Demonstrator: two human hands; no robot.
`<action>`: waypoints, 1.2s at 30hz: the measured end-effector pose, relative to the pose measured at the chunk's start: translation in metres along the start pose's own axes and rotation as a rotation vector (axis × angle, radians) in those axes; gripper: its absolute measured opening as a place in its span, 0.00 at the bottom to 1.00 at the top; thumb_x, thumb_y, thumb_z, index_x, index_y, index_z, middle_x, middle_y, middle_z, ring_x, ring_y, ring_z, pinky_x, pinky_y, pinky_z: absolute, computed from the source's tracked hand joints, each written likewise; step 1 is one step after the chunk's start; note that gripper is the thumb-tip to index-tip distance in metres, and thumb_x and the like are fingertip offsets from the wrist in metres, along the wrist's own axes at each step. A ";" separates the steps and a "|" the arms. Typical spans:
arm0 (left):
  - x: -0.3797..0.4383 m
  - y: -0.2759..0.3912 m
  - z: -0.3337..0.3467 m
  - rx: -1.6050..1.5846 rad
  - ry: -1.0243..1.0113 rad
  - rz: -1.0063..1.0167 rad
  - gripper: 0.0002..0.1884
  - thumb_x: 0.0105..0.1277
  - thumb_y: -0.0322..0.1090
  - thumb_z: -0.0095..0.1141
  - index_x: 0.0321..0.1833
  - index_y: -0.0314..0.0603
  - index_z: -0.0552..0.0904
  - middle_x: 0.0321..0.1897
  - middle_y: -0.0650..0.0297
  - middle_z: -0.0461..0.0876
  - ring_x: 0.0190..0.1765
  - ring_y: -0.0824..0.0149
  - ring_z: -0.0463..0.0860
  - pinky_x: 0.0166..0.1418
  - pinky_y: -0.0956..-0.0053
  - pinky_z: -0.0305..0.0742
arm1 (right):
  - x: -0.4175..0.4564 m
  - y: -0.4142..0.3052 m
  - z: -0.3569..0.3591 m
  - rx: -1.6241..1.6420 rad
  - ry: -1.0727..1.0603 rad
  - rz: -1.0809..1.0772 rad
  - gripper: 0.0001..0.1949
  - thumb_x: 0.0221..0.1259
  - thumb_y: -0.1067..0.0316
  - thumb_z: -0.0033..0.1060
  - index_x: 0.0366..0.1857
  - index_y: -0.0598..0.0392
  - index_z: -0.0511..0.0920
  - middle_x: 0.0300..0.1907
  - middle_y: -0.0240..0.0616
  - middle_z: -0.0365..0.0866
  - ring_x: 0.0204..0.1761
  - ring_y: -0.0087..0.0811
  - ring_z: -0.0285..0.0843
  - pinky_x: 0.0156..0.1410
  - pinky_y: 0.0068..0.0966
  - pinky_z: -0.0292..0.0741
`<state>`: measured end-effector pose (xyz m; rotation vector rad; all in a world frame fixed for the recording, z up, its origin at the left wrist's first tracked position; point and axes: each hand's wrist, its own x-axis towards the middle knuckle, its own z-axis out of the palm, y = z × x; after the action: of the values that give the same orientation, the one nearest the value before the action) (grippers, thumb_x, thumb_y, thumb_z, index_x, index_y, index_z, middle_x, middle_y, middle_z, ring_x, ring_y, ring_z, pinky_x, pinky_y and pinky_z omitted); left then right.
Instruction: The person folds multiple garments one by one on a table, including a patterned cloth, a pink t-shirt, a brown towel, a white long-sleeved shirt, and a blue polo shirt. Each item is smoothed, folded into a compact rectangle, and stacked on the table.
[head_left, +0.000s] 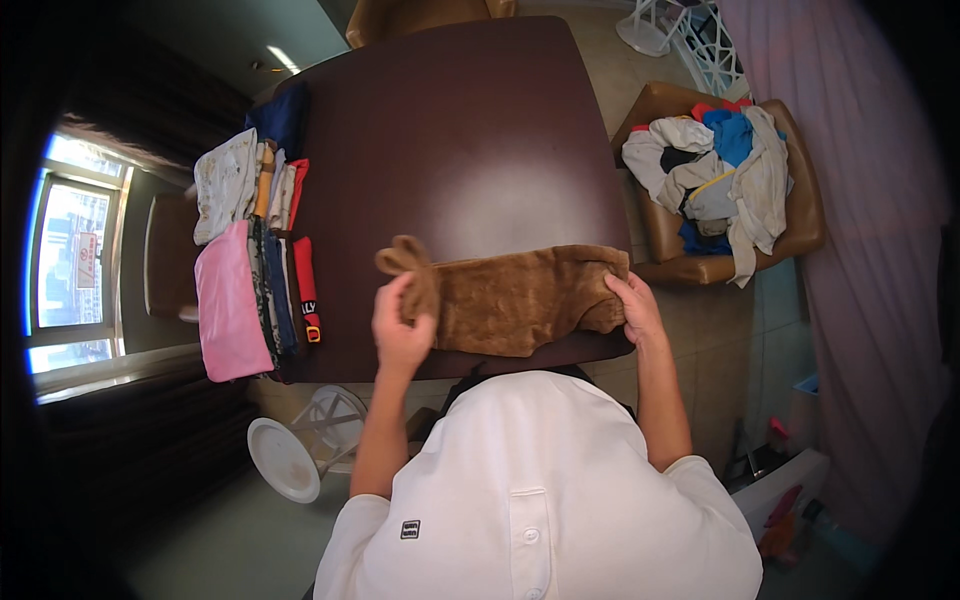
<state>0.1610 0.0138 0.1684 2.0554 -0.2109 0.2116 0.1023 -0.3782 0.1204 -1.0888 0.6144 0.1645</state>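
Observation:
A brown plush garment (502, 304) lies stretched sideways along the near edge of the dark wooden table (450, 135). My left hand (403, 322) grips its left end, where a looped strip of the same fabric sticks up past the fingers. At the other end, my right hand (636, 306) pinches the fabric near a ribbed, gathered part. Further left on the table stand rows of folded clothes, among them a pink folded cloth (231, 307), a white patterned one (226, 184), a red one (305, 277) and a dark blue one (281, 116).
A brown leather chair (806, 202) at the right holds a loose heap of clothes (712, 172). White stools stand at the lower left (281, 459) and top right (643, 37). Another chair (420, 16) is beyond the table's far edge. A pinkish curtain (832, 187) hangs at the right.

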 end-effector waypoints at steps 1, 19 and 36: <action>0.000 0.008 0.014 0.077 -0.108 0.045 0.30 0.55 0.18 0.57 0.65 0.36 0.78 0.55 0.53 0.81 0.58 0.56 0.83 0.65 0.65 0.78 | -0.001 -0.002 0.001 0.001 0.001 -0.003 0.17 0.73 0.63 0.65 0.59 0.60 0.79 0.54 0.39 0.87 0.54 0.28 0.86 0.61 0.28 0.81; -0.030 -0.022 0.120 -0.189 -0.801 -0.250 0.26 0.69 0.31 0.62 0.70 0.34 0.76 0.43 0.61 0.80 0.40 0.68 0.84 0.44 0.72 0.84 | -0.013 -0.011 0.007 0.031 -0.019 -0.044 0.14 0.73 0.64 0.65 0.56 0.59 0.79 0.52 0.37 0.87 0.53 0.28 0.86 0.60 0.28 0.81; -0.019 -0.031 0.091 -1.230 -0.582 -1.098 0.34 0.81 0.61 0.33 0.78 0.44 0.68 0.72 0.55 0.75 0.69 0.53 0.79 0.70 0.52 0.76 | -0.029 -0.014 0.154 -0.304 -0.465 0.006 0.27 0.69 0.64 0.70 0.67 0.61 0.71 0.57 0.40 0.81 0.52 0.25 0.80 0.60 0.25 0.79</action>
<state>0.1557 -0.0509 0.0945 0.7228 0.3808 -0.9697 0.1437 -0.2464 0.1955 -1.2868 0.1754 0.5132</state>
